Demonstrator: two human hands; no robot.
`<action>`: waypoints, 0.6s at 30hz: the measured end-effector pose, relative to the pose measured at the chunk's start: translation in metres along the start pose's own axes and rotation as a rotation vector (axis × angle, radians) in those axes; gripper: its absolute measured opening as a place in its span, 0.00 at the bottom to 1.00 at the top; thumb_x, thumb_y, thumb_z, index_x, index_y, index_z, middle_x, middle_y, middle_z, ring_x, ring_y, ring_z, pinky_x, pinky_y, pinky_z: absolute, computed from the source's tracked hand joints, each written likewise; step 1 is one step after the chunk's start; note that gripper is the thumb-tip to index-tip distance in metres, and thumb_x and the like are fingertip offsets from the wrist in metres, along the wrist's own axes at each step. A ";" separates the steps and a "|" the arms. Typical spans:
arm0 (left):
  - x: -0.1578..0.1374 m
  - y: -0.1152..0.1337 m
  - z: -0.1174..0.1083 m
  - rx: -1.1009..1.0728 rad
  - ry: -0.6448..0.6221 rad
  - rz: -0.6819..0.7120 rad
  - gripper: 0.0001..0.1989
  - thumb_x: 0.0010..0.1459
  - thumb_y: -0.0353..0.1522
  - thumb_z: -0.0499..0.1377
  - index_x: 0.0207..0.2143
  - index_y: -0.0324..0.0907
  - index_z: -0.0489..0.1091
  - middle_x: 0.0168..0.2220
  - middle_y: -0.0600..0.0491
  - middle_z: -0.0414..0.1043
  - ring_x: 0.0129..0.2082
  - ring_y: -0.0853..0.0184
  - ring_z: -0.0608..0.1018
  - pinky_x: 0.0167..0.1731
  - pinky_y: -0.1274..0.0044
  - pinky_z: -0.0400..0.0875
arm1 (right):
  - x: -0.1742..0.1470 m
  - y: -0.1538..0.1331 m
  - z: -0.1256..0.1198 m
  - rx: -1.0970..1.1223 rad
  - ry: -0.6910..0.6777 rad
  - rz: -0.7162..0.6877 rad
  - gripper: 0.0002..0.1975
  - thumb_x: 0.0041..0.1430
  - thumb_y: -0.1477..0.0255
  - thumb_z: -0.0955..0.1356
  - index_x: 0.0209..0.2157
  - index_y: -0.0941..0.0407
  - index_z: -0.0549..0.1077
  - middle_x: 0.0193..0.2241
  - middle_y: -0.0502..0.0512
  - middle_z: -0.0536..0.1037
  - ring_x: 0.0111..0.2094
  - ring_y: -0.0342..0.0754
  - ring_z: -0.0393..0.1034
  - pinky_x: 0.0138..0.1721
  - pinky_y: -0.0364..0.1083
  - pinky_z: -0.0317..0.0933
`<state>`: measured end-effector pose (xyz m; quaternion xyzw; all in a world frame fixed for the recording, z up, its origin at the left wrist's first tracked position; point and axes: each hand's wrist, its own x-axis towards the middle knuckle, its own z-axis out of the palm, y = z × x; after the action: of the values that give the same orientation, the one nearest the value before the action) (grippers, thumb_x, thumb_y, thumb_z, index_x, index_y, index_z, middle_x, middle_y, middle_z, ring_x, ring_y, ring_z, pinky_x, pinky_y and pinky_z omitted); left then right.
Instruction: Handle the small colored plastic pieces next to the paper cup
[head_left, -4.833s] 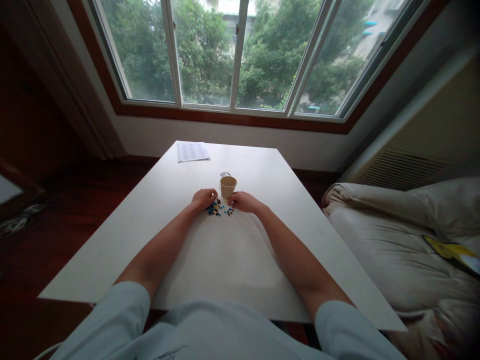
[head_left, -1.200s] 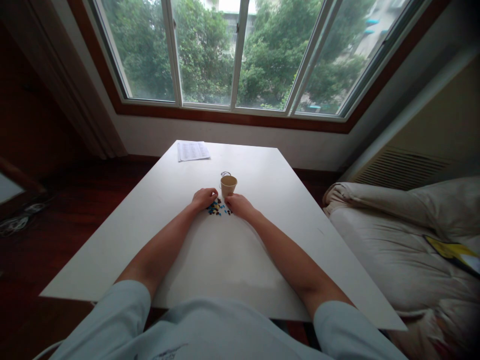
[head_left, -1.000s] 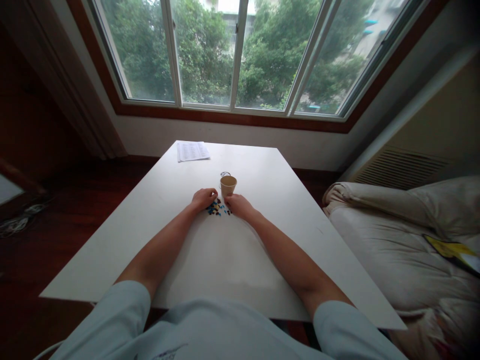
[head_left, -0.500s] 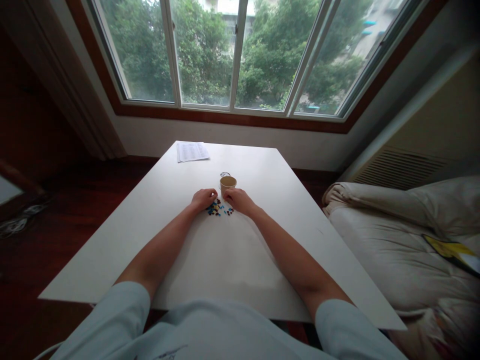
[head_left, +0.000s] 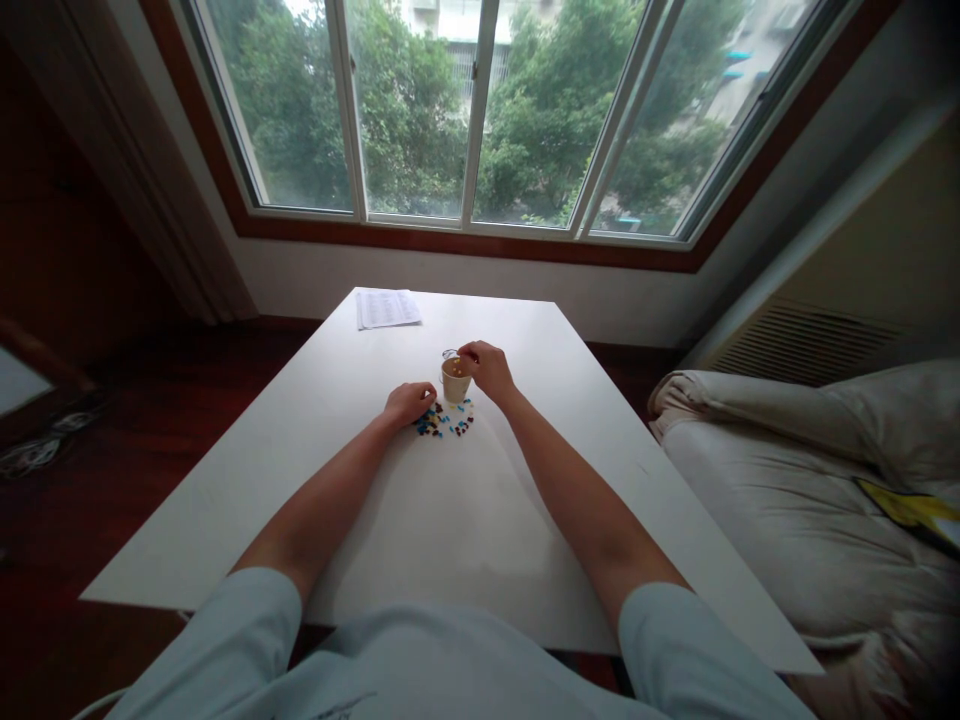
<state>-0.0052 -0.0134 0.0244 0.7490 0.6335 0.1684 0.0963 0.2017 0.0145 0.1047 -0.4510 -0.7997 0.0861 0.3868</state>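
A small tan cup (head_left: 455, 387) stands upright near the middle of the white table. My right hand (head_left: 487, 368) is above its right rim, fingers bent together and pointing down into the mouth. A few pale yellow bits show at the mouth, just by those fingertips; whether they are falling or held I cannot tell. My left hand (head_left: 409, 401) rests on the table left of the cup, its fingers curled in a pinch at the pile's edge. Small blue, brown and yellow pieces (head_left: 430, 422) lie in a pile there, with looser ones (head_left: 461, 424) in front of the cup.
Behind the cup lies a thin, clear-looking loop or rim (head_left: 449, 354), too small to identify. Printed sheets (head_left: 388, 309) lie at the table's (head_left: 450, 530) far left corner. A padded sofa (head_left: 750, 480) stands to the right, and a window (head_left: 472, 120) is beyond the table.
My right hand has risen from the pieces in front of the cup to its mouth, uncovering the cup's front and more loose pieces. My left hand stays by the pile.
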 end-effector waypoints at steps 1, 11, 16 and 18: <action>0.000 0.000 0.000 0.000 0.001 0.000 0.16 0.62 0.42 0.52 0.43 0.50 0.77 0.37 0.52 0.79 0.37 0.63 0.76 0.37 0.75 0.65 | 0.001 0.001 0.001 -0.009 -0.001 0.001 0.13 0.60 0.75 0.63 0.39 0.57 0.78 0.38 0.54 0.78 0.37 0.43 0.69 0.42 0.42 0.60; -0.002 0.002 -0.003 -0.004 -0.016 -0.003 0.16 0.63 0.42 0.52 0.43 0.50 0.77 0.39 0.52 0.79 0.38 0.62 0.77 0.38 0.75 0.66 | -0.015 0.015 -0.016 -0.062 0.114 0.064 0.15 0.62 0.73 0.60 0.43 0.58 0.76 0.39 0.56 0.78 0.36 0.45 0.68 0.42 0.43 0.61; -0.004 0.005 -0.005 -0.012 -0.015 -0.024 0.15 0.62 0.41 0.53 0.43 0.50 0.77 0.39 0.52 0.79 0.39 0.63 0.77 0.39 0.75 0.66 | -0.034 0.043 -0.013 -0.216 -0.025 0.287 0.12 0.60 0.73 0.62 0.38 0.57 0.78 0.35 0.55 0.79 0.36 0.46 0.70 0.39 0.43 0.60; -0.004 0.005 -0.005 -0.015 -0.013 -0.024 0.15 0.62 0.41 0.53 0.43 0.50 0.77 0.39 0.53 0.79 0.39 0.63 0.77 0.39 0.76 0.66 | -0.043 0.051 -0.008 -0.257 -0.119 0.342 0.12 0.60 0.72 0.63 0.38 0.56 0.78 0.36 0.55 0.79 0.37 0.46 0.70 0.38 0.42 0.60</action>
<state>-0.0030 -0.0185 0.0304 0.7418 0.6404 0.1670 0.1083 0.2536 0.0083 0.0623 -0.6196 -0.7376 0.0744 0.2580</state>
